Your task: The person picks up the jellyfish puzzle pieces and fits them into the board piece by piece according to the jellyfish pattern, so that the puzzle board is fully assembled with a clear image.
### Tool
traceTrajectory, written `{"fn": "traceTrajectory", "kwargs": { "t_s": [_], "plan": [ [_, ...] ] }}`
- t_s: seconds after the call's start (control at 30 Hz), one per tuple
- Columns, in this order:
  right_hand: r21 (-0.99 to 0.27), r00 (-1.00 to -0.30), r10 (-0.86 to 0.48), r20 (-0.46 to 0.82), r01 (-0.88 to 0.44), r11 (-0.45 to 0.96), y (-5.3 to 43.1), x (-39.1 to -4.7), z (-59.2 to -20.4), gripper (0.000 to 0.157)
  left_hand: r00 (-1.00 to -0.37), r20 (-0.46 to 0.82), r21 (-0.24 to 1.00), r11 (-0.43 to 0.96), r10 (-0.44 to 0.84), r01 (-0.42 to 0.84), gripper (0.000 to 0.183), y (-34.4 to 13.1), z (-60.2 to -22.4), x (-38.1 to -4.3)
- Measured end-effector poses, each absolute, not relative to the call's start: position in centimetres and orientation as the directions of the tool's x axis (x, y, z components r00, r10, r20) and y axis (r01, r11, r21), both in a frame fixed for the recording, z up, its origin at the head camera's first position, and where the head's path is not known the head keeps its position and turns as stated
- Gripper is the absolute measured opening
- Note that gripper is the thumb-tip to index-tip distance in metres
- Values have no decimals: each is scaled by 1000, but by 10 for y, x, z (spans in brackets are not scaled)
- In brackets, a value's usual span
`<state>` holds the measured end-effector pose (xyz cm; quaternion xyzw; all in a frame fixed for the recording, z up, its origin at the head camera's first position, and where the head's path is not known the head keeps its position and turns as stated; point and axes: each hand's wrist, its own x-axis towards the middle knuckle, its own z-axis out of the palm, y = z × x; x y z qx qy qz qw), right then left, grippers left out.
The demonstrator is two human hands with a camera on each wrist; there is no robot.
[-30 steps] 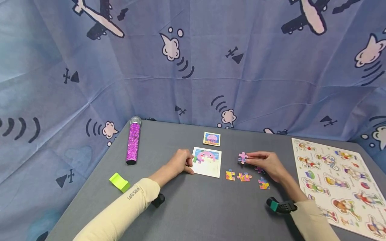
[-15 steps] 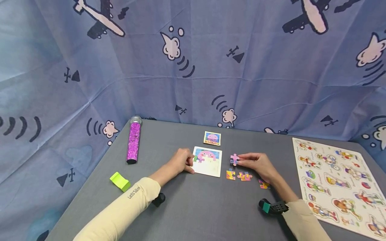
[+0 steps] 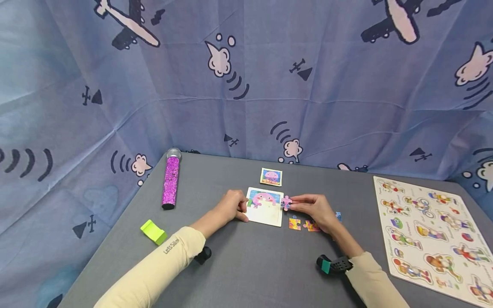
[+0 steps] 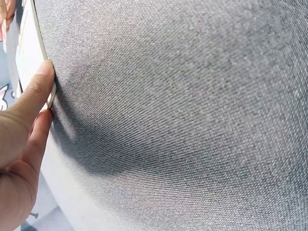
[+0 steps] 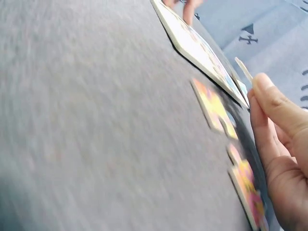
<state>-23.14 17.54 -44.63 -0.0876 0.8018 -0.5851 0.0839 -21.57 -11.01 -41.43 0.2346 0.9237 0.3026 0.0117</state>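
A white puzzle board (image 3: 267, 217) with a partly filled pink sea-creature picture lies flat mid-table. My left hand (image 3: 231, 206) grips its left edge, thumb and finger at the rim in the left wrist view. Between the thumb and fingers of my right hand (image 3: 316, 210) is a pink and blue puzzle piece (image 3: 286, 202), held at the board's right edge. The right wrist view shows this puzzle piece (image 5: 243, 69) edge-on, raised above the table. Below that hand lie a yellow puzzle piece (image 3: 294, 223) and a pink-yellow puzzle piece (image 3: 311, 226). Another blue puzzle piece (image 3: 338, 216) is mostly hidden behind the wrist.
Behind the board lies a small picture card (image 3: 271, 176). A purple glittery microphone (image 3: 170, 182) and a bright green block (image 3: 153, 232) are on the left. A large board of cartoon figures (image 3: 431, 231) covers the right side. A patterned cloth (image 3: 246, 77) hangs behind the table.
My right hand has moved left with the puzzle piece, from right of the loose pieces up to the board's right edge. The left hand stays at the board.
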Motion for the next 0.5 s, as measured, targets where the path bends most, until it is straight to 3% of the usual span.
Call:
{"fn": "traceTrajectory", "kwargs": {
  "t_s": [0.5],
  "plan": [
    [-966, -963, -255, 85, -142, 214, 133, -231, -450, 30, -890, 126, 581, 695, 438, 424, 29, -110, -413, -215]
  ]
}}
